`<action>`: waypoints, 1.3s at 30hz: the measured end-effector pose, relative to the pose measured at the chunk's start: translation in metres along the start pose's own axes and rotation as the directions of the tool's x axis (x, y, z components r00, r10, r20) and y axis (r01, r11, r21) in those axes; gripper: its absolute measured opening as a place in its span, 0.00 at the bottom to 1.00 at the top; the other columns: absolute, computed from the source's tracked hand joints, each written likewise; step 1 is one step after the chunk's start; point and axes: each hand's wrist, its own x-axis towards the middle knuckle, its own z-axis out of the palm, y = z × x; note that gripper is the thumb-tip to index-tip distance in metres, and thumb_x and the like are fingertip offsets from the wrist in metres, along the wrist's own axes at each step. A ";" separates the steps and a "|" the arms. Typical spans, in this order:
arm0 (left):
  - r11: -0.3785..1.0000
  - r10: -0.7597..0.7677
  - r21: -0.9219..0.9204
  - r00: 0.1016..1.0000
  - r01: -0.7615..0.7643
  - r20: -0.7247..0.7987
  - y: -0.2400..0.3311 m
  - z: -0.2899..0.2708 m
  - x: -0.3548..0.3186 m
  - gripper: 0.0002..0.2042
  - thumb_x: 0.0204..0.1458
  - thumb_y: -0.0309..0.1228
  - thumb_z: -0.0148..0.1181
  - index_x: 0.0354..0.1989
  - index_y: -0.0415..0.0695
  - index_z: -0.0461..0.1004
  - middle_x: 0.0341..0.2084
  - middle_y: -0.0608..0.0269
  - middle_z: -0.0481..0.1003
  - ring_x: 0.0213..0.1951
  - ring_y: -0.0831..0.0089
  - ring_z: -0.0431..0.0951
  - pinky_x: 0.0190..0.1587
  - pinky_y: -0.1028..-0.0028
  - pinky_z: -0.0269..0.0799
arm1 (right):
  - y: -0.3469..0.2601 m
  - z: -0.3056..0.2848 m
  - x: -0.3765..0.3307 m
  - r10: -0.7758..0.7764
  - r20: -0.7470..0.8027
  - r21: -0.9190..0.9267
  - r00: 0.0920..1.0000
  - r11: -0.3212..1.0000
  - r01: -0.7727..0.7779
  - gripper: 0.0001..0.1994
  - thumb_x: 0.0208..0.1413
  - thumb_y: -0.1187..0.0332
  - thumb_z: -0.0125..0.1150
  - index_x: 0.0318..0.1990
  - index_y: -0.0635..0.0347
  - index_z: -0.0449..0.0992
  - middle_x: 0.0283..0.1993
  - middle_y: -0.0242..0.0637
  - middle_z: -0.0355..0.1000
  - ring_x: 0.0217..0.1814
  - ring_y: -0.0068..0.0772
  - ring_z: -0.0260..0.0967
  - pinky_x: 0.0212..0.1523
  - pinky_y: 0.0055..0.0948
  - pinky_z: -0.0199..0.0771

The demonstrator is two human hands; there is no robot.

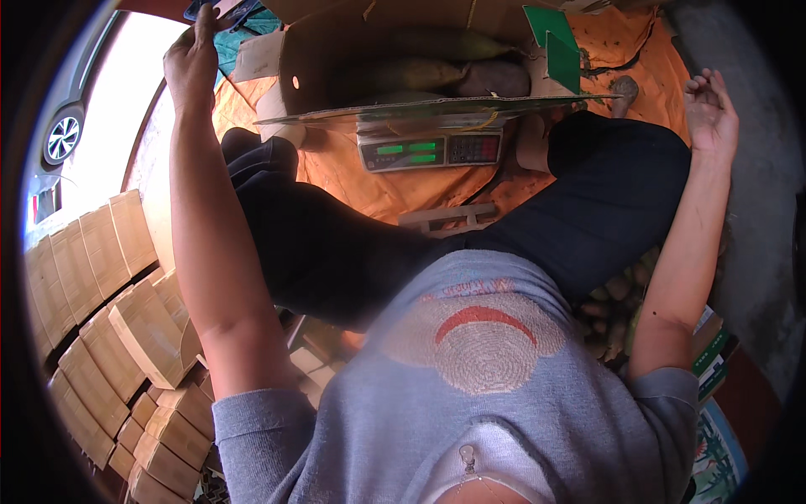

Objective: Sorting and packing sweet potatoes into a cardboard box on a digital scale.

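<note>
My left hand [191,63] is raised at the top left, its fingers closed at the edge of a dark blue object [233,12] whose kind I cannot make out. Out to the right, my right hand [712,113] is lifted with loosely curled fingers apart and nothing in it. Between my knees stands an open cardboard box [319,50]. Inside lie several long, thick vegetables [403,76], greenish and brownish, partly in shadow. Under the box's near edge is a digital scale [432,153] with lit green displays. A green flap [561,59] sticks up at the box's right corner.
Orange sheeting [357,197] covers the ground. Stacked cardboard cartons [92,260] fill the left side. A pile of brownish produce [617,307] lies beside my right thigh. A loose root-like piece [623,91] lies right of the box. A car wheel [63,137] shows outside.
</note>
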 end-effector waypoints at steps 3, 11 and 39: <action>0.974 0.177 -0.141 0.984 -0.179 -0.031 -0.013 0.004 0.013 0.24 0.64 0.48 0.52 0.35 0.37 0.84 0.44 0.56 0.83 0.51 0.67 0.79 0.58 0.72 0.67 | 0.002 -0.005 0.001 0.087 0.002 0.027 0.996 0.996 -0.087 0.18 0.59 0.81 0.57 0.56 0.71 0.65 0.46 0.47 0.69 0.43 0.37 0.66 0.47 0.38 0.71; 0.977 0.214 0.039 0.958 -0.211 -0.193 0.005 0.011 0.009 0.16 0.58 0.34 0.60 0.54 0.48 0.79 0.44 0.53 0.82 0.48 0.65 0.81 0.51 0.69 0.72 | 0.001 0.006 -0.014 0.011 0.067 -0.067 0.998 0.998 -0.006 0.15 0.61 0.76 0.54 0.55 0.67 0.68 0.45 0.40 0.69 0.42 0.30 0.65 0.43 0.30 0.68; 0.780 0.460 0.337 0.848 -0.527 0.263 0.104 -0.008 -0.002 0.15 0.50 0.35 0.62 0.47 0.49 0.78 0.46 0.55 0.79 0.50 0.54 0.79 0.52 0.58 0.75 | 0.032 0.131 -0.149 0.346 0.816 -0.577 0.463 0.440 0.688 0.08 0.51 0.74 0.67 0.39 0.66 0.79 0.34 0.41 0.76 0.38 0.38 0.75 0.38 0.32 0.73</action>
